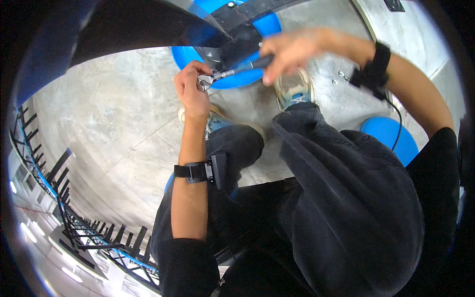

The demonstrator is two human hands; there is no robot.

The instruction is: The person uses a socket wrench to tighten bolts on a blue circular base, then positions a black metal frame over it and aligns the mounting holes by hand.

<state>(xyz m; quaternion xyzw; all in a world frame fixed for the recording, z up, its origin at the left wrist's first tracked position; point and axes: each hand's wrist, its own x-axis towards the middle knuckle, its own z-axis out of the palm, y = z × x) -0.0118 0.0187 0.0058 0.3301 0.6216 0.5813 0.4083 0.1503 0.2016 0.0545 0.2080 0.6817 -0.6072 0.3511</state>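
Observation:
A wrench (232, 73) with a silver head and shaft and a dark grip lies slanted over the edge of a round blue base (240, 81). My left hand (194, 89) is closed around its head end, fingers curled over the metal. At the other end, my right hand (294, 52) is by the dark grip, smeared by motion. I cannot make out whether its fingers touch the grip. Black parts (210, 55) sit on the blue base just beyond the wrench.
A large dark panel (143, 29) hangs over the upper left. Small metal pieces (341, 75) lie on the concrete floor (114, 114) at right. A round blue seat (391, 138) stands beside my leg. Black racking with blue rails (64, 203) runs along the left.

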